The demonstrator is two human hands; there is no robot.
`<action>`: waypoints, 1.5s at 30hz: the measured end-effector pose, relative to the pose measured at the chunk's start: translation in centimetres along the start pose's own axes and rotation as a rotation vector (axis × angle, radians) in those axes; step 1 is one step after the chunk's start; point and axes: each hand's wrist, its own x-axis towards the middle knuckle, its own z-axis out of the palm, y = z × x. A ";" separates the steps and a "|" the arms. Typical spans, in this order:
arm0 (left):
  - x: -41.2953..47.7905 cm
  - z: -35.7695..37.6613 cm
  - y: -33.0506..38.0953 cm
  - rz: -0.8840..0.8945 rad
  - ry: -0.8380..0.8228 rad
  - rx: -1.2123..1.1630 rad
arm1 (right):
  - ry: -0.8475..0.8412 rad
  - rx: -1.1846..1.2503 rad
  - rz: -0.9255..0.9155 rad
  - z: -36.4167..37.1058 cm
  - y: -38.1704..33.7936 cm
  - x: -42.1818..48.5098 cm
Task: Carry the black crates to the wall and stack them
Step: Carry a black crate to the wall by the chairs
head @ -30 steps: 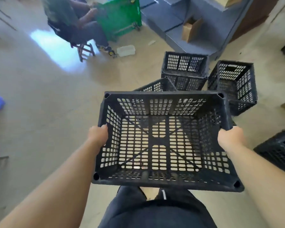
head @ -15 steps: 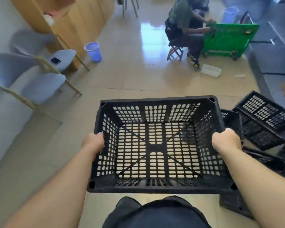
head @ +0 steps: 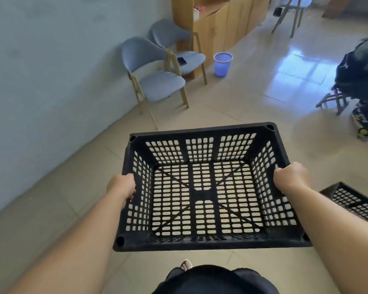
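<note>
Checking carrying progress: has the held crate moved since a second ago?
Yes. The crate has swung left, away from the crates on the floor and toward the wall by the chairs.

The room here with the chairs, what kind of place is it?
Probably an office or shop back room: tiled floor, padded chairs along a plain wall, a wooden cabinet, and black crates being carried.

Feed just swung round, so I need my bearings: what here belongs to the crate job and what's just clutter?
Job:
- black crate, gripped by left hand and right hand
- second crate on the floor
- wall

Clutter:
- two blue chairs
- phone
- blue bin
- wooden cabinet
</note>
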 end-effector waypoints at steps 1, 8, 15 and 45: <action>1.0 -1.7 -0.6 -0.015 0.026 -0.010 | -0.016 -0.013 -0.030 1.3 -1.8 -0.4; 6.4 -10.7 -4.7 -0.140 0.176 -0.107 | -0.116 -0.123 -0.217 9.3 -13.7 -2.4; 10.8 -15.6 -7.1 -0.310 0.269 -0.250 | -0.260 -0.181 -0.404 16.7 -25.8 -1.8; 41.9 -41.9 -9.6 -0.502 0.425 -0.501 | -0.456 -0.310 -0.634 47.0 -67.0 -13.1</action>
